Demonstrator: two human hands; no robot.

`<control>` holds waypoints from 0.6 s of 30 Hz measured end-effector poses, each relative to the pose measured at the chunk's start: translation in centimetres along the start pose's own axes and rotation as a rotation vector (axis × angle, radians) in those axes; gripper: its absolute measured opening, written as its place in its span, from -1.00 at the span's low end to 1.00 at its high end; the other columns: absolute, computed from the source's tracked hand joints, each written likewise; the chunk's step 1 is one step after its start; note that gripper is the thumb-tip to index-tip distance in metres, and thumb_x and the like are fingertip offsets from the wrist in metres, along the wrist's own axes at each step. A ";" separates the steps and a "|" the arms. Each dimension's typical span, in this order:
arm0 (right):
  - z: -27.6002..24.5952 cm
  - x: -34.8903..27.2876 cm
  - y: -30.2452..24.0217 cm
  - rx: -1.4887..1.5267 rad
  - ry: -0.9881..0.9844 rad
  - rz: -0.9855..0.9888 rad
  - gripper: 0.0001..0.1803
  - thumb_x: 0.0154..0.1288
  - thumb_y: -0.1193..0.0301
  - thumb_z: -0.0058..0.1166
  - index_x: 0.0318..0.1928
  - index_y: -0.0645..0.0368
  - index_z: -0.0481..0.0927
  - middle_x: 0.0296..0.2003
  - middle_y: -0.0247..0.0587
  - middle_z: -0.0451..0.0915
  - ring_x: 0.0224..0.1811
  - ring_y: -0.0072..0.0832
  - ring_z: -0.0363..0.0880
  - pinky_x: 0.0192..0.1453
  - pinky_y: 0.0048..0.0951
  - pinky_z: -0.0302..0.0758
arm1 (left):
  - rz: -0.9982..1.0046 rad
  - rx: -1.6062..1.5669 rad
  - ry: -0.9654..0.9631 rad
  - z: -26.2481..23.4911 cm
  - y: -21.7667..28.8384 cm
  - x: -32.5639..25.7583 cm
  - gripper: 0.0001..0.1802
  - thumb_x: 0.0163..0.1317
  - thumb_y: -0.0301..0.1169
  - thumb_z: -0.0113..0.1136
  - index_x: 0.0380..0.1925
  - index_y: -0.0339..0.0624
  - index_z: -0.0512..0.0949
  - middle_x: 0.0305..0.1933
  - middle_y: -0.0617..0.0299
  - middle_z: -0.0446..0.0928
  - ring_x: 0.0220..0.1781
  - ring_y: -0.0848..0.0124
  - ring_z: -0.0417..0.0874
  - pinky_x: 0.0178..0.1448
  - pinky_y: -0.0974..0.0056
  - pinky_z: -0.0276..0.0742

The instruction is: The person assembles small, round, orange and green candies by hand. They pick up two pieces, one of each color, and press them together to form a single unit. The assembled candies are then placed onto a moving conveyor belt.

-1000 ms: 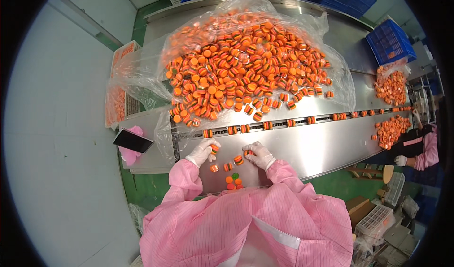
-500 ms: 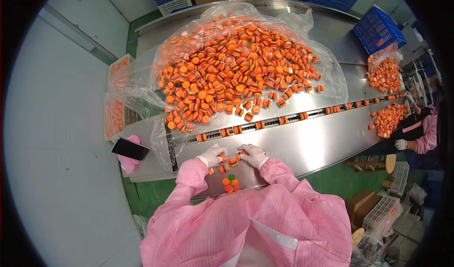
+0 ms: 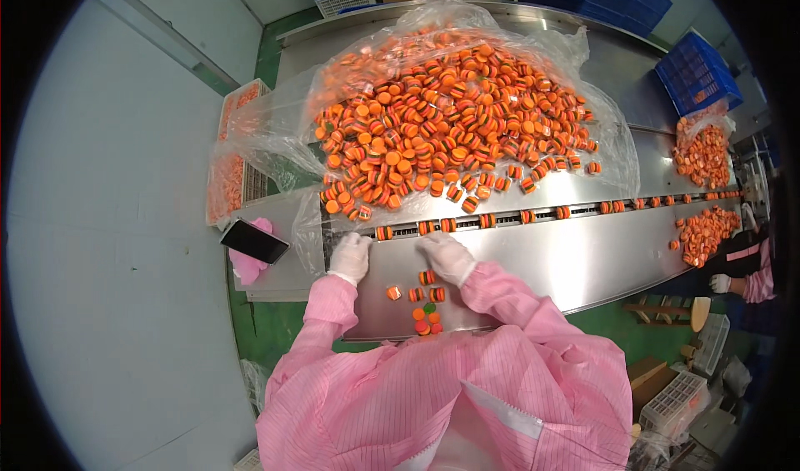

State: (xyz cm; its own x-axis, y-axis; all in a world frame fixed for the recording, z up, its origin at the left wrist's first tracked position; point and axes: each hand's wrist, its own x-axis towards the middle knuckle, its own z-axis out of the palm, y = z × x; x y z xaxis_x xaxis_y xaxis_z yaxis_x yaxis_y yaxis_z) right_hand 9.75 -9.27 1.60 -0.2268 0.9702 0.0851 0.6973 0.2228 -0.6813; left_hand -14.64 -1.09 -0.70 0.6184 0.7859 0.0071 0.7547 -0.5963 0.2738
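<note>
Both my hands wear white gloves and reach to the narrow conveyor lane (image 3: 504, 220) across the steel table. My left hand (image 3: 351, 257) is closed beside the lane's left end, its fingertips pointing away from me; whatever it pinches is hidden. My right hand (image 3: 448, 259) has its fingers drawn together at the lane's near edge, just below a layered burger-shaped gummy candy (image 3: 427, 227); its grasp is hidden too. Between my forearms lie several striped candies (image 3: 427, 277), a wrapped-looking candy (image 3: 393, 292), and loose orange, pink-red and green discs (image 3: 429, 308).
Beyond the lane, a big heap of candies (image 3: 454, 121) lies on clear plastic film (image 3: 617, 150). A phone (image 3: 254, 242) rests on pink cloth at the left, near a crate of candies (image 3: 254, 183). At far right a co-worker's gloved hand (image 3: 720, 283) is near another candy pile (image 3: 708, 233).
Both hands have moved away from the loose candies near me to the conveyor lane, the left hand also further left. The whole view has shifted, with the scene lying further right.
</note>
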 end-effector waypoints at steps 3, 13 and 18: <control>2.8 3.7 -0.2 -0.122 -0.066 -0.069 -0.66 0.13 0.51 -0.18 -0.05 0.17 0.45 -0.13 -0.02 0.43 -0.02 -0.09 0.39 0.07 -0.25 0.32 | 0.081 0.063 0.003 0.5 -0.1 0.3 -0.71 0.01 -0.51 -0.05 -0.19 -0.16 0.45 -0.09 0.07 0.40 -0.07 0.11 0.44 -0.01 0.13 0.41; 0.4 7.3 3.1 -0.059 0.154 -0.185 -0.79 0.05 0.53 -0.11 -0.26 0.25 0.49 -0.20 0.02 0.50 -0.15 -0.05 0.45 -0.03 -0.17 0.38 | -0.268 0.056 -0.095 0.7 -2.5 1.7 -0.41 0.12 -0.14 0.06 0.16 -0.02 0.24 0.29 0.07 0.09 0.33 0.09 0.07 0.32 0.07 0.07; -7.3 12.8 5.2 0.350 0.367 0.383 -0.79 0.17 0.41 -0.11 -0.24 0.26 0.48 -0.32 0.05 0.50 -0.15 -0.11 0.45 -0.06 -0.26 0.39 | -0.338 -0.056 -0.068 1.0 -2.7 2.1 -0.48 0.13 -0.26 0.03 0.13 -0.06 0.28 0.30 0.03 0.08 0.34 0.06 0.05 0.33 0.11 0.05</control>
State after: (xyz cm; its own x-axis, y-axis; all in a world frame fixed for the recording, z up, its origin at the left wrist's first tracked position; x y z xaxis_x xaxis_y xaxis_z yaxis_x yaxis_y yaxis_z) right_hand 15.39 4.99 4.44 0.2861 0.9582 -0.0101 0.4049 -0.1304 -0.9050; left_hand -15.18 1.96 -2.37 0.3498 0.9237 -0.1562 0.9073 -0.2925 0.3020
